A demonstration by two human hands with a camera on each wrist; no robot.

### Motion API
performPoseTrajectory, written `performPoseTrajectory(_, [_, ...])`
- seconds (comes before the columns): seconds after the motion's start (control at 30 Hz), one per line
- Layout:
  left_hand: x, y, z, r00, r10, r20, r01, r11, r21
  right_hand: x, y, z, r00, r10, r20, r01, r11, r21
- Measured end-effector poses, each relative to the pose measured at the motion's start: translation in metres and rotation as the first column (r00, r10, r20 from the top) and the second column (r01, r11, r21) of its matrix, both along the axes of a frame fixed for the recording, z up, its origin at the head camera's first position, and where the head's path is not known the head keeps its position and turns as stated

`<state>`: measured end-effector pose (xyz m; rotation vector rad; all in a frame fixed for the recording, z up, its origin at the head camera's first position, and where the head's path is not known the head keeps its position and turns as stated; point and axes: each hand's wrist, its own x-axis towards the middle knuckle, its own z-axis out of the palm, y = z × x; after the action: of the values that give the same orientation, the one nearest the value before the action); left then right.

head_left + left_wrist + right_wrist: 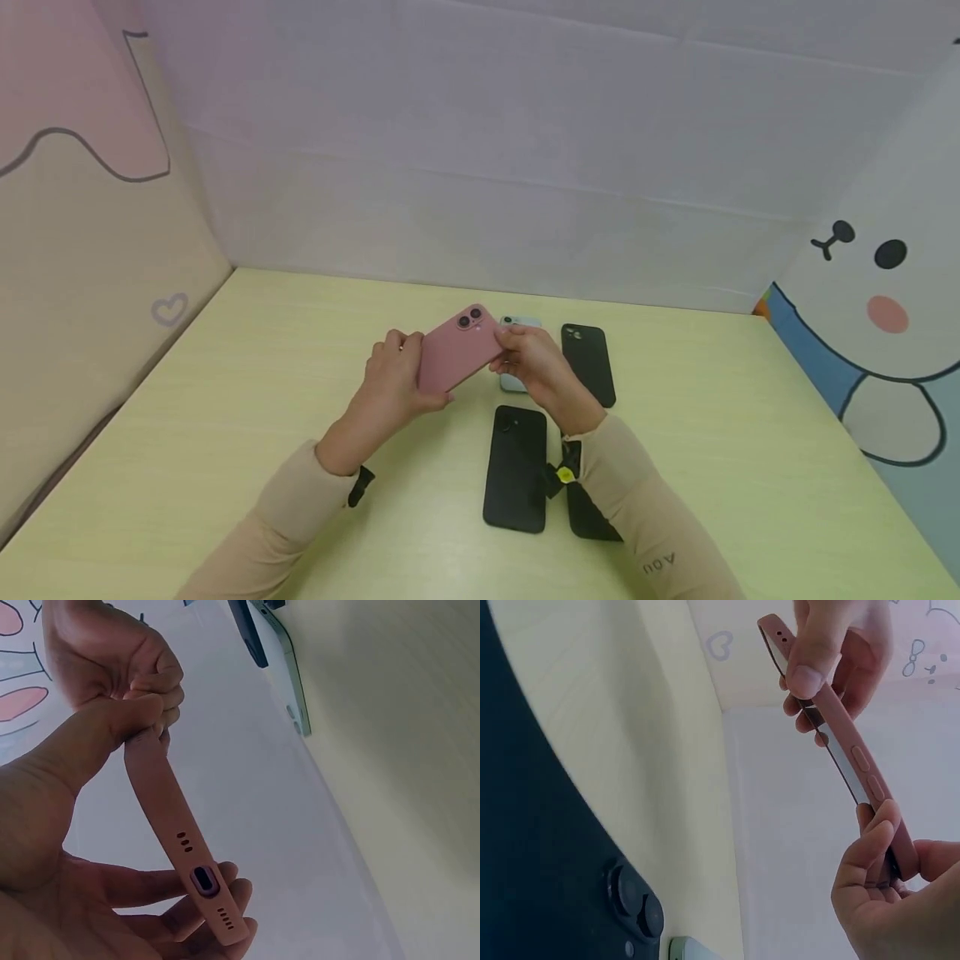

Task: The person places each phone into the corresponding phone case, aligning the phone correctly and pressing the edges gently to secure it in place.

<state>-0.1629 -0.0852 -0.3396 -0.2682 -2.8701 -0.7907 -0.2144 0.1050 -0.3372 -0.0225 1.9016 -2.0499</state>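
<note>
A pink phone case (459,357) is held up over the table by both hands, its back with two camera lenses facing up toward the head camera. My left hand (386,385) grips the lower left end, fingers along one side and thumb on the other. At the camera end, my right hand (538,360) pinches a corner between thumb and fingers. In the left wrist view the bottom edge of the pink case (169,802) shows a port cutout and small holes. From the right wrist, side buttons on the case (851,750) and a glossy inner face show.
A pale phone (513,383) lies partly behind my right hand. Black phones lie nearby: one at the back right (591,362), one nearer in the middle (516,479), and another (588,508) partly under my right sleeve. A white backdrop (487,183) stands behind the table.
</note>
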Motion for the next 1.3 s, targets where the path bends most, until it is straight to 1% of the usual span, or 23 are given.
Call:
performPoseTrajectory(0.1, [0.001, 0.0, 0.0, 1.0, 0.02, -0.004, -0.021, 0.999, -0.029, -0.001, -0.001, -0.001, 0.999, 0.026, -0.03, -0.024, 0.998, 0.052])
performPoseTrajectory(0.17, [0.001, 0.001, -0.001, 0.999, 0.036, 0.013, -0.035, 0.998, -0.043, -0.002, -0.001, -0.002, 0.997, 0.048, -0.058, -0.042, 0.994, 0.098])
performPoseTrajectory(0.27, [0.002, 0.002, -0.001, 0.998, 0.055, 0.035, -0.053, 0.997, -0.062, -0.003, 0.0, -0.003, 0.993, 0.082, -0.091, -0.066, 0.984, 0.165])
performPoseTrajectory(0.37, [0.002, 0.002, -0.002, 0.997, 0.071, 0.035, -0.068, 0.994, -0.081, -0.004, 0.001, -0.004, 0.988, 0.113, -0.107, -0.088, 0.972, 0.217])
performPoseTrajectory(0.6, [0.003, 0.002, -0.002, 0.997, 0.08, -0.005, -0.08, 0.991, -0.111, -0.004, 0.002, -0.002, 0.98, 0.154, -0.123, -0.114, 0.952, 0.285])
performPoseTrajectory(0.73, [0.002, 0.001, -0.002, 0.995, 0.096, 0.002, -0.095, 0.988, -0.121, -0.004, 0.003, -0.001, 0.978, 0.166, -0.124, -0.121, 0.944, 0.305])
performPoseTrajectory(0.87, [0.0, 0.001, 0.0, 0.993, 0.116, 0.038, -0.11, 0.986, -0.125, -0.006, 0.005, 0.0, 0.982, 0.151, -0.111, -0.109, 0.943, 0.314])
performPoseTrajectory(1.03, [-0.003, -0.003, -0.001, 0.987, 0.149, 0.066, -0.139, 0.981, -0.136, -0.008, 0.011, 0.001, 0.986, 0.116, -0.122, -0.069, 0.939, 0.337])
performPoseTrajectory(1.17, [-0.005, -0.007, -0.003, 0.979, 0.183, 0.087, -0.169, 0.975, -0.141, -0.008, 0.017, 0.002, 0.985, 0.105, -0.136, -0.049, 0.928, 0.369])
performPoseTrajectory(1.3, [-0.007, -0.01, -0.006, 0.972, 0.212, 0.104, -0.195, 0.969, -0.154, -0.008, 0.02, 0.003, 0.986, 0.084, -0.143, -0.018, 0.912, 0.41])
